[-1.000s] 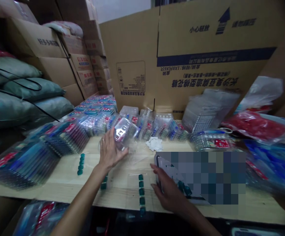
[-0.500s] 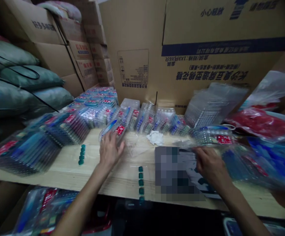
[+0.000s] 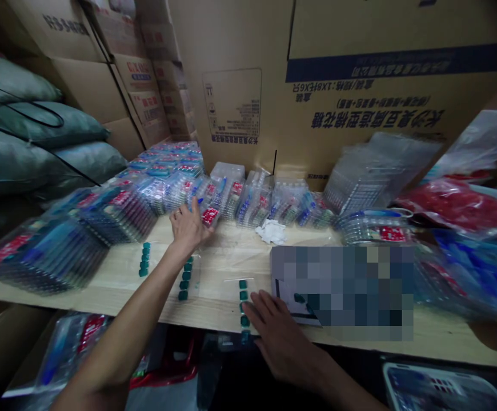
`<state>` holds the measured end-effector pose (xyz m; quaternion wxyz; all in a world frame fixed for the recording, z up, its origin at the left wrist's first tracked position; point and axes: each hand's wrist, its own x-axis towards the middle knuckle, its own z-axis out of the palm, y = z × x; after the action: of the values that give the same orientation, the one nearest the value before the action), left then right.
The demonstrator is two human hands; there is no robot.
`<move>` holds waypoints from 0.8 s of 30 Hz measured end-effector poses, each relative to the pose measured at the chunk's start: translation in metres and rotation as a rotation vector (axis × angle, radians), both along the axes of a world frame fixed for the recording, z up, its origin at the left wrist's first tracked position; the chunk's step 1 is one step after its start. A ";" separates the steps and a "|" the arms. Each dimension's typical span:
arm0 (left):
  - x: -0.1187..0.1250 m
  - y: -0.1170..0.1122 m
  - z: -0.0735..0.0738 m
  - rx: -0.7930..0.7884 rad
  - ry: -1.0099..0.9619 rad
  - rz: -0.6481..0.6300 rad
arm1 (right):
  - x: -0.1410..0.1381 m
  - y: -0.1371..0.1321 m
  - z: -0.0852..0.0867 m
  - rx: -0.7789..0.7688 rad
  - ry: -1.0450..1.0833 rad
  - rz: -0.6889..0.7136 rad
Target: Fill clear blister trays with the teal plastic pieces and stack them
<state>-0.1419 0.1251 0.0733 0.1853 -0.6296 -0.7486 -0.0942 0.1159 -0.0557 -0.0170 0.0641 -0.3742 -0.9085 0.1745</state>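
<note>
As the right hand (image 3: 280,337) swings back from the far side, fingers spread and released just beside the teal strip (image 3: 243,305) at six o'clock, the left hand (image 3: 187,228) sits at eleven o'clock, fingers curled against a clear blister pack (image 3: 209,216) on the wooden table (image 3: 231,257), grip unclear.

A pixelated patch (image 3: 343,291) hid most of a flat sheet (image 3: 285,302) on the table (image 3: 231,257), so its print could not be read. The left hand (image 3: 188,228) covered part of a clear plastic pack (image 3: 209,216), and the right hand (image 3: 280,337) overlapped the lower end of a row of small green pieces (image 3: 243,302), whose exact kind was too small to tell. A large carton (image 3: 398,63) ran past the upper edge, and a basket (image 3: 441,388) was cut off below.
</note>
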 end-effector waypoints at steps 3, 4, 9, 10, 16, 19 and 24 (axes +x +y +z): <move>-0.002 -0.008 0.008 0.039 -0.047 0.003 | 0.003 -0.002 0.000 -0.062 0.026 0.048; -0.002 -0.011 0.011 0.049 -0.071 0.005 | 0.005 -0.003 0.000 -0.083 0.022 0.057; 0.012 -0.050 0.016 0.147 -0.248 -0.057 | 0.006 -0.008 -0.002 -0.062 -0.037 0.014; 0.017 -0.063 0.012 0.141 -0.299 -0.087 | 0.004 -0.009 -0.004 -0.030 -0.048 0.004; 0.046 -0.130 -0.037 -0.108 -0.537 -0.167 | 0.001 -0.014 -0.018 0.164 0.001 -0.026; 0.054 -0.148 -0.059 -0.134 -0.532 -0.109 | 0.012 -0.018 -0.022 0.253 0.126 0.026; 0.061 -0.180 -0.078 -0.079 -0.434 -0.081 | 0.031 -0.024 -0.031 0.347 0.318 0.171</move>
<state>-0.0811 -0.0544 -0.0049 -0.0087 -0.6309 -0.7481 -0.2055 0.1472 -0.0793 -0.0478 0.2547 -0.2474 -0.9316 0.0775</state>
